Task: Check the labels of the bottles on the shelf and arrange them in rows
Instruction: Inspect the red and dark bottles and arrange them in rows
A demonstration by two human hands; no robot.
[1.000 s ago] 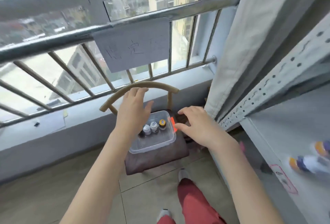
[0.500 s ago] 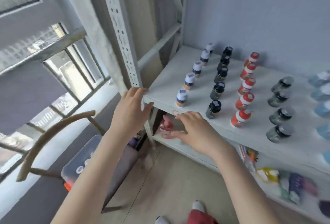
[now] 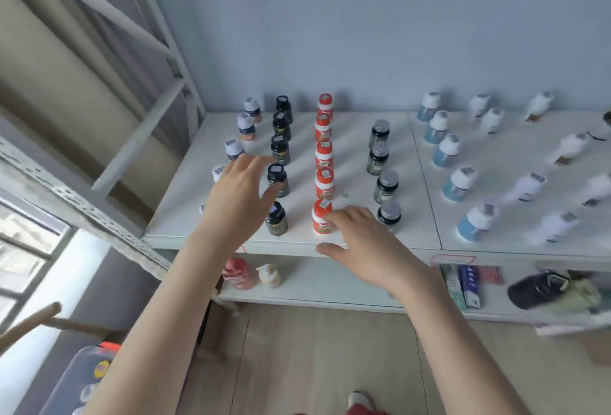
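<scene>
Left grip (image 3: pixel 238 196): my arm reaches over the shelf (image 3: pixel 413 156), fingers spread and straight, holding nothing. It hovers over the front of the white-capped row (image 3: pixel 246 123), with the black-capped row (image 3: pixel 281 146) just to its right.
Right grip (image 3: pixel 363 246): palm down at the shelf edge, fingers relaxed and parted, holding nothing. The front red bottle (image 3: pixel 321 219) is at its fingertips; I cannot tell whether they touch.

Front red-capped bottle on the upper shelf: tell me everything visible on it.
The front red-capped bottle is small and looks plastic: orange-red cap with a grey sticker on top, white band below, red label. Upright, closed, near the front edge of the white shelf, first of a row of five alike. Fingertips of the right hand sit at its right side; blur hides whether they touch. A dark bottle stands apart on its left.
</scene>
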